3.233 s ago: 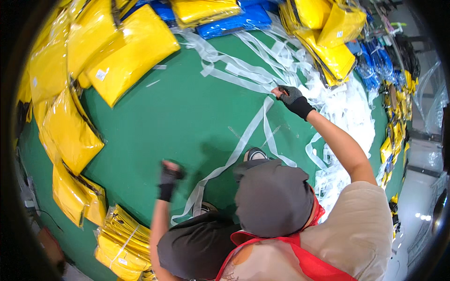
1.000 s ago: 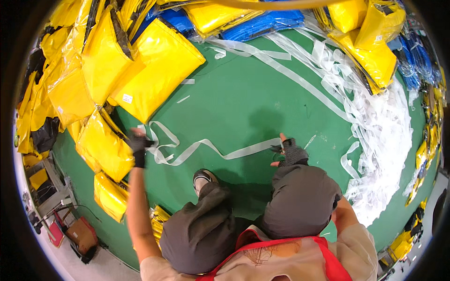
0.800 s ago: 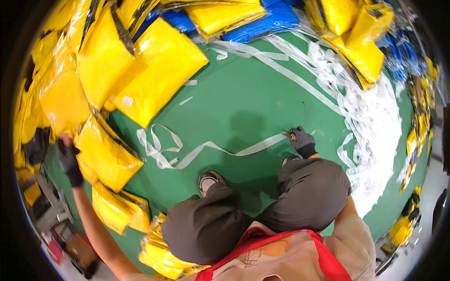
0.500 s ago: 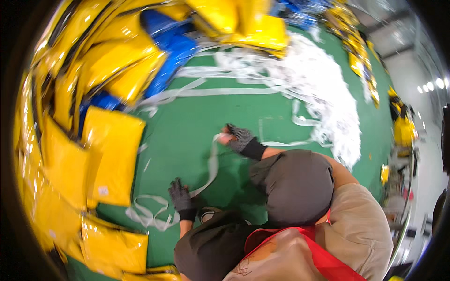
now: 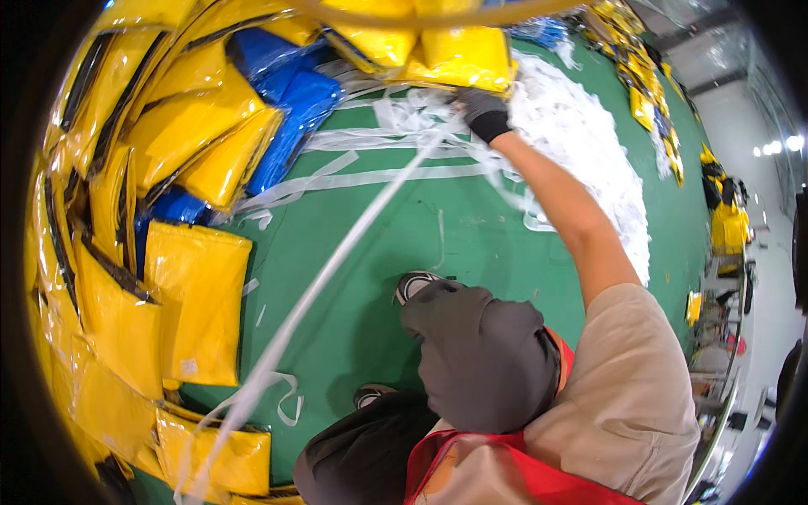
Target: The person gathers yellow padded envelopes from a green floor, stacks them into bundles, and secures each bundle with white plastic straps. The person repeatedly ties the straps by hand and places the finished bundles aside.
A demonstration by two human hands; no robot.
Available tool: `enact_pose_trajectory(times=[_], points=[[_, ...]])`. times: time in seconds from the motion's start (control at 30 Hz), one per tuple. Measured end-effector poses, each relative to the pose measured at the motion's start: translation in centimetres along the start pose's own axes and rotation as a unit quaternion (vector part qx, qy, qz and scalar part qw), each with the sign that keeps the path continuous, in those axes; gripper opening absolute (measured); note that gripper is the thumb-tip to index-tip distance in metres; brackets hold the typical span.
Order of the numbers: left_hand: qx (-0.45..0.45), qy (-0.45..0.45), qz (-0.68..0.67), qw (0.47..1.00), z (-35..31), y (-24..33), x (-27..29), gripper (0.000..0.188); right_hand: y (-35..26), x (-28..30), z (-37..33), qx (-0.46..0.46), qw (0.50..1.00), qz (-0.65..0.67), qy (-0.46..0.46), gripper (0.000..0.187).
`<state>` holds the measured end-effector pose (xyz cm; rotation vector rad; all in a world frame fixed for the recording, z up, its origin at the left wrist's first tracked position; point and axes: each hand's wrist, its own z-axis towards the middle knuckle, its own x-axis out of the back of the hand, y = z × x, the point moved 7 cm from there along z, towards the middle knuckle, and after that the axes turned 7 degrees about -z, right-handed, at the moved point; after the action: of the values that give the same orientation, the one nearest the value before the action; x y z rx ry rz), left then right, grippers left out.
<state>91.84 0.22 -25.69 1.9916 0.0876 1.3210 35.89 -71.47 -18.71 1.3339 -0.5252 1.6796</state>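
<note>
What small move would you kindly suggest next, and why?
Perhaps lower the right hand and lay the white strip on the white heap: the hand is beside the heap, and the strip runs nearly straight towards it from the lower left, though blur hides the grip.

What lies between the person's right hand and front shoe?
In the head view: loose white strips near the right hand, then green floor bearing a thin pale mark.

right arm (image 5: 572, 223) stretched far forward, gloved right hand (image 5: 485, 114) slightly blurred, knees (image 5: 480, 358) bent
</note>
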Motion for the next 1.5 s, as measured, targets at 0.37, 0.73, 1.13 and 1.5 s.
enact_pose_trajectory(times=[0.37, 0.73, 1.13, 1.5], points=[[0.134, 0.143, 0.231, 0.953, -14.4, -8.7, 19.3, 0.059, 0.0, -15.8, 0.3, 0.154, 0.941, -0.067, -0.293, 0.043], [0.108, -0.274, -0.061, 0.954, -15.2, 6.7, -10.6, 0.059, 2.4, -4.6, 0.0, 0.269, 0.913, -0.190, -0.241, 0.041], [0.058, 0.188, 0.195, 0.961, -16.7, -4.6, -2.5, 0.040, -27.8, -13.8, -11.1, 0.346, 0.875, 0.140, -0.309, 0.031], [0.347, 0.483, -0.695, 0.403, -32.1, -28.0, -2.0, 0.059, -9.2, -10.6, -2.9, 0.076, 0.957, -0.123, -0.253, 0.085]])
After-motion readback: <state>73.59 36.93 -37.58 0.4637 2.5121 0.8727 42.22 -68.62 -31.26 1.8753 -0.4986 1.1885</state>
